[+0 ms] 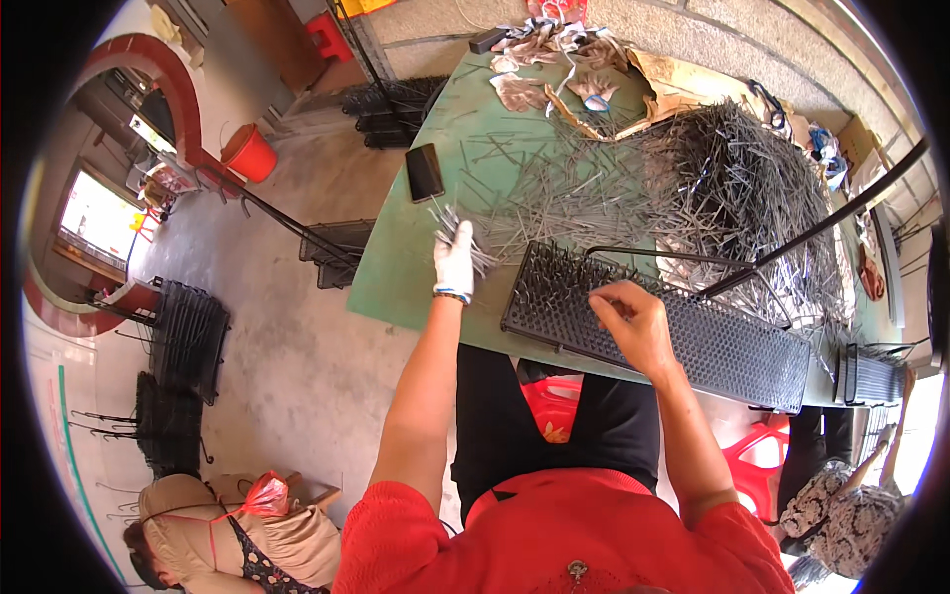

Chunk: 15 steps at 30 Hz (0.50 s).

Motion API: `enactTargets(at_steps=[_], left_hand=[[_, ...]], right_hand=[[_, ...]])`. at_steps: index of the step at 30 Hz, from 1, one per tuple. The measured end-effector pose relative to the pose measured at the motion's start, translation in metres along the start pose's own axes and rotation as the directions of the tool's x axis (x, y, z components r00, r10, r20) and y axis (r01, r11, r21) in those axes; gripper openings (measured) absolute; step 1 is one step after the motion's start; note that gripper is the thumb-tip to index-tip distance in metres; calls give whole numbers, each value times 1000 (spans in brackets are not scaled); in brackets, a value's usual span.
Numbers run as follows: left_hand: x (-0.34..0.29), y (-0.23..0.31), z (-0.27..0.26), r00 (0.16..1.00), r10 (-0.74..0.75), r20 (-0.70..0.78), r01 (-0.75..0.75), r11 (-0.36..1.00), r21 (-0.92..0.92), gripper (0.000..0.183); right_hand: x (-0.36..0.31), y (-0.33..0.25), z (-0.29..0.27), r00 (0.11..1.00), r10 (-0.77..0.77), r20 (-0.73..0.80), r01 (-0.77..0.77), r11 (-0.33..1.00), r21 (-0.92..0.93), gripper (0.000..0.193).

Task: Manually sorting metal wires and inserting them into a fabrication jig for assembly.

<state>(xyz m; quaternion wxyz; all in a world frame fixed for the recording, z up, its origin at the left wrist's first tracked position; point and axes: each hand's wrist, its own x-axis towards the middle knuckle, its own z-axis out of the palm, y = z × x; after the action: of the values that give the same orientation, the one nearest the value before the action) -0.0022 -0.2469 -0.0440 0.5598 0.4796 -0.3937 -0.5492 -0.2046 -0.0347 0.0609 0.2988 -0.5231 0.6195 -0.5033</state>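
The left hand (pixel 454 259), in a white glove, is closed around a fanned bunch of thin grey metal pins (pixel 457 230) whose tips splay upward and outward beyond its knuckles. The bare right hand (pixel 633 322) hovers over the long black perforated rack (pixel 732 346), its fingers pinched together near the rack's upper edge; whether a pin sits between them cannot be told. The rack lies directly beneath the right hand and stretches well to its right, with short pins already standing in the holes to the hand's left, between the two hands. Beyond both hands, farther across the green tabletop (pixel 396 267), spreads a large loose heap of the same grey pins (pixel 732 188). A dark flat phone (pixel 425 171) lies just beyond the left hand, and a bent black wire frame (pixel 752 272) lies over the rack to the right of the right hand
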Motion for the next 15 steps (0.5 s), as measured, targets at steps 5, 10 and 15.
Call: enactTargets(at_steps=[5, 10, 15], left_hand=[[-16, 49, -11, 994, -104, 12, 103, 950, -295, 21], [-97, 77, -23, 904, -269, 331, 387, 846, -368, 19], [-205, 67, -11, 799, -401, 449, 517, 838, -172, 30]], right_hand=[[-36, 3, -6, 997, 76, 0, -76, 995, 57, 11], [-56, 9, 2, 998, 3, 67, -12, 990, 139, 15], [-63, 5, 4, 979, 144, 143, -173, 961, 214, 30]])
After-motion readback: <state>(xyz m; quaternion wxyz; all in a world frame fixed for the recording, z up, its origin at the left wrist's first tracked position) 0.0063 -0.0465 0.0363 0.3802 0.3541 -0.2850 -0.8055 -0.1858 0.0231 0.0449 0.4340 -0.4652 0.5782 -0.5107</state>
